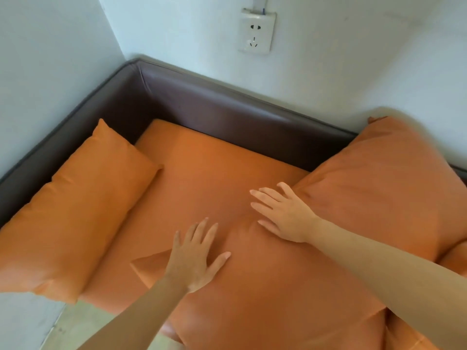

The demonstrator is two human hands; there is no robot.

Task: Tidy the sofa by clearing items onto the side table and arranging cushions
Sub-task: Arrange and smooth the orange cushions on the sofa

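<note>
An orange sofa seat fills the middle of the view, framed by a dark brown backrest and armrest. A large orange cushion lies flat on the seat in front of me. My left hand presses on its left corner with straight, spread fingers. My right hand rests flat on its upper edge, fingers spread. A second big orange cushion leans against the backrest on the right. A long orange cushion lies along the left armrest.
White walls meet in the corner behind the sofa, with a white power socket above the backrest. A strip of pale floor shows at the lower left beside the sofa's front edge.
</note>
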